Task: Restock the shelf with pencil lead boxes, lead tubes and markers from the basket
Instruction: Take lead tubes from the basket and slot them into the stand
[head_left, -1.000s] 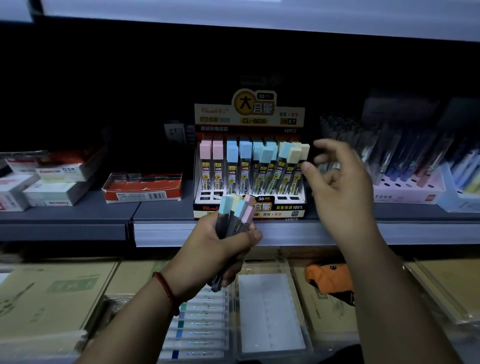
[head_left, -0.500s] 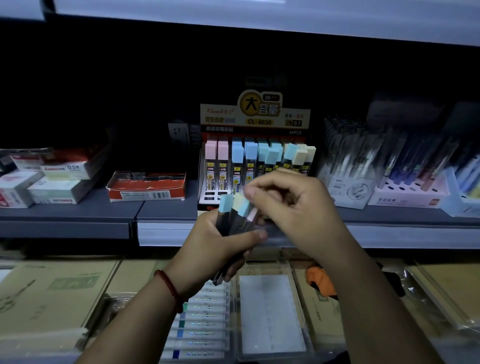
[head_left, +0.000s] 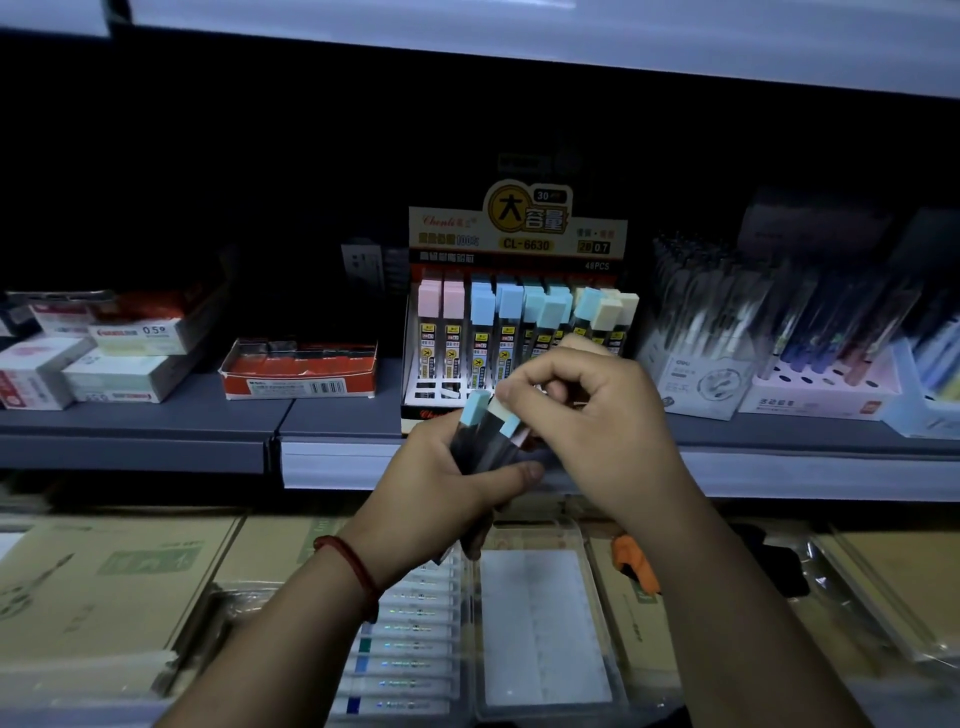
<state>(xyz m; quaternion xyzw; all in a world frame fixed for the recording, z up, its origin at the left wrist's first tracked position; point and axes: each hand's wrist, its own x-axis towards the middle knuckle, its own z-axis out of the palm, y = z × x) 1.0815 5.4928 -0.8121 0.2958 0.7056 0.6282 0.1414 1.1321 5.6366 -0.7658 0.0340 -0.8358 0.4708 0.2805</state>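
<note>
My left hand (head_left: 441, 467) grips a bundle of dark lead tubes (head_left: 485, 431) with pale blue and cream caps, held just in front of the shelf edge. My right hand (head_left: 597, 421) is curled over the top of the bundle, its fingertips pinching one of the tubes near the caps. Behind both hands stands the lead tube display box (head_left: 519, 322) on the shelf, filled with upright tubes with pink, blue and cream caps. The basket is not in view.
Left on the grey shelf (head_left: 182, 415) lie a red open lead box (head_left: 298, 371) and stacked white boxes (head_left: 104, 358). Pen displays (head_left: 769, 353) stand to the right. Below are cardboard packs (head_left: 104, 571), a clear case (head_left: 540, 623) and marker sets (head_left: 410, 639).
My right hand came back from the display box on the shelf to the bundle in my left hand and now pinches a tube there. The left hand has stayed in place.
</note>
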